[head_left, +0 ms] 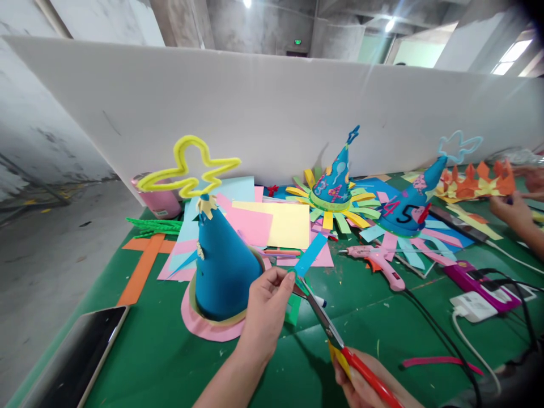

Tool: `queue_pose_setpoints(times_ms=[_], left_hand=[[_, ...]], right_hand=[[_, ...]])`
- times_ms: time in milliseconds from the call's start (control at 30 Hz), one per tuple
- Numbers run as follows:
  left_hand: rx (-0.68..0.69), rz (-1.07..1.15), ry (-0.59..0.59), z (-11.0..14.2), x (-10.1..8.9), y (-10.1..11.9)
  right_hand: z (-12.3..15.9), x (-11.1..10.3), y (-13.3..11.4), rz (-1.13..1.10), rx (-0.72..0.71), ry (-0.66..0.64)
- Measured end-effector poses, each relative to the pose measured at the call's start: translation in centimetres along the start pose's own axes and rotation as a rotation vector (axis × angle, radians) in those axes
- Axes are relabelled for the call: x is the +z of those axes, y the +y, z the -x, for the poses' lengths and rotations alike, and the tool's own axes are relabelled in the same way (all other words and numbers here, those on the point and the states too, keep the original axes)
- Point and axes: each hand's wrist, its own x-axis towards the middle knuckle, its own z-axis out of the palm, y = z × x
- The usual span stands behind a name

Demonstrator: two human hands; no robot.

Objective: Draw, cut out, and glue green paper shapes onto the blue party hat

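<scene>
My left hand (pixel 268 309) pinches a light blue paper strip (pixel 311 255) that sticks up to the right. My right hand (pixel 361 385), at the bottom edge, is closed round the red and yellow handles of scissors (pixel 327 326); the blades meet the strip's lower end. Just left of my left hand stands a blue paper cone hat (pixel 221 266) on a pink brim, topped with a yellow pipe-cleaner shape (pixel 187 167).
The green table (pixel 170 357) holds coloured paper sheets (pixel 276 224), two more decorated cone hats (pixel 335 181) (pixel 410 207), a pink glue gun (pixel 376 260), a phone on a charger (pixel 480 280), cables and a tablet (pixel 79 357). Another person's hands (pixel 514 209) handle an orange paper crown (pixel 480 178). A white board (pixel 272 107) stands behind.
</scene>
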Motion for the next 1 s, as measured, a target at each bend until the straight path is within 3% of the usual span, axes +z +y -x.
queue_pose_setpoints(times_ms=[167, 267, 333, 400, 467, 600, 700, 1000], left_hand=[[-0.01, 0.014, 0.012, 0.1, 0.1, 0.0], [-0.002, 0.017, 0.003, 0.0, 0.0, -0.2], [0.007, 0.006, -0.013, 0.0, 0.1, -0.4], [0.009, -0.011, -0.034, 0.1, 0.1, -0.5], [0.001, -0.03, -0.053, 0.2, 0.2, -0.7], [-0.021, -0.092, -0.079, 0.7, 0.2, -0.7], [-0.044, -0.157, -0.108, 1.2, -0.2, -0.7], [-0.098, -0.264, -0.167, 2.8, -2.4, -2.0]], right_hand=[[-1.6, -1.4, 3.2, -0.033, -0.039, 0.023], [-1.4, -2.6, 2.9, -0.186, 0.12, 0.021], [-0.8, -3.3, 1.7, -0.171, 0.148, 0.052], [-0.1, -3.8, 0.3, -0.015, 0.008, 0.216], [0.3, -4.1, -0.8, 0.281, -0.165, 0.411], [0.2, -5.3, -1.6, 1.066, -0.165, 0.682], [-0.2, -6.4, -1.6, 1.35, -0.17, 0.695], [-1.3, -7.5, -2.1, 1.57, -0.187, 0.664]])
